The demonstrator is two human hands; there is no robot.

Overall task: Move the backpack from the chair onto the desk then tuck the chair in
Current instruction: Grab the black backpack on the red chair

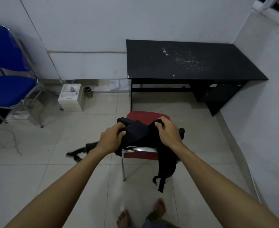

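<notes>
A black backpack (139,134) hangs over the red chair (145,116), whose seat faces the desk and whose chrome backrest rail is nearest me. My left hand (111,139) grips the backpack's left side. My right hand (167,131) grips its top right edge. One shoulder strap (166,168) dangles down behind the chair back. Another strap (79,152) swings out blurred to the left. The black desk (193,61) stands beyond the chair against the wall, its top bare and scratched.
A blue chair (7,89) stands at the far left. A white box (71,97) and a small dark bottle (88,92) sit on the tiled floor by the wall. A cable (2,142) loops on the floor at left. My bare feet (142,213) are behind the red chair.
</notes>
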